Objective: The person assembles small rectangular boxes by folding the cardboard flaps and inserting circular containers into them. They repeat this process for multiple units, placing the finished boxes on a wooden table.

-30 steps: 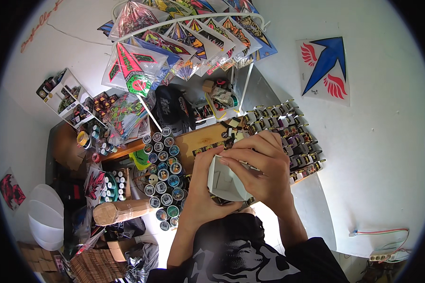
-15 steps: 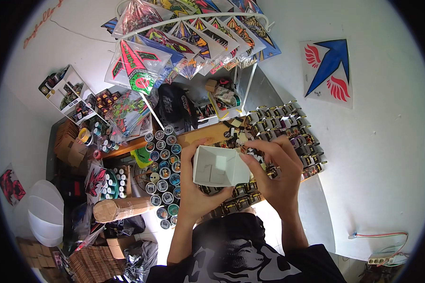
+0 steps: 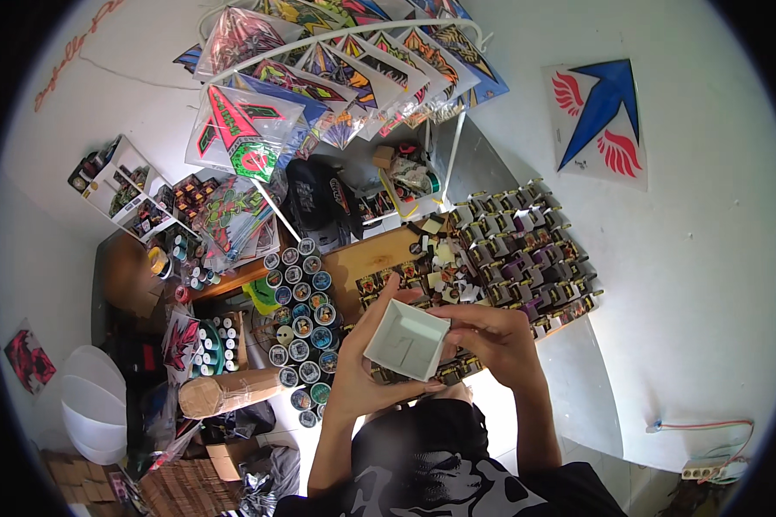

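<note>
I hold a small open white box [image 3: 408,339] between my left hand [image 3: 362,372] and right hand [image 3: 498,340], just above rows of round spools [image 3: 300,323] on the wooden board [image 3: 372,256].

The box [image 3: 405,339] was plain white inside. At one o'clock hung a white sheet [image 3: 602,116] bearing a blue arrow and red wings. At eleven o'clock, the kites [image 3: 336,65] showed bright multicoloured patterns.
</note>
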Motion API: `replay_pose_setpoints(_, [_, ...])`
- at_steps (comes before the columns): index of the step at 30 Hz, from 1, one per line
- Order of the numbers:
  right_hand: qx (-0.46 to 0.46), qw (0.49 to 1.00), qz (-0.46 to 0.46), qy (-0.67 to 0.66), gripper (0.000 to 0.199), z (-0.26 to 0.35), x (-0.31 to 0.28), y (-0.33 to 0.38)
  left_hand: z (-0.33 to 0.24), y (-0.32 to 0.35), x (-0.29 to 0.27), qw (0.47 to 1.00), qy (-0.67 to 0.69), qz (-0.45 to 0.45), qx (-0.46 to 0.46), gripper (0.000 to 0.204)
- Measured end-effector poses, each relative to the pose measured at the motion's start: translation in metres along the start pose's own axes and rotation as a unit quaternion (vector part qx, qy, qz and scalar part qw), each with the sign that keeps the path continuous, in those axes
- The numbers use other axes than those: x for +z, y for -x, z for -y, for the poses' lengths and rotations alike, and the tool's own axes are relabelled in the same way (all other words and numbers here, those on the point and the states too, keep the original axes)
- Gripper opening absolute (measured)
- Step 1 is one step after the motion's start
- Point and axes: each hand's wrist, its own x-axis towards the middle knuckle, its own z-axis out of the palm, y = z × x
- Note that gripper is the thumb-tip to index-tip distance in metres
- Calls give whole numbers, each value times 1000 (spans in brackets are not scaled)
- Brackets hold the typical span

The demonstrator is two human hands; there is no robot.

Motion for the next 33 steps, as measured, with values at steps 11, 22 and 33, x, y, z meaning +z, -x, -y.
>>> replay_pose_setpoints(11, [0,999,-21,44,30,-5,-24,6,12,0,34,998,24,-61,-8,95])
replay_pose_setpoints(22, [43,991,-122,-14,22,9,-55,14,-1,-18,68,983,-126,12,132,94])
replay_pose_setpoints(33, [147,959,-101,-220,32,5,-103,25,-2,-12,116,972,-195,3,135,98])
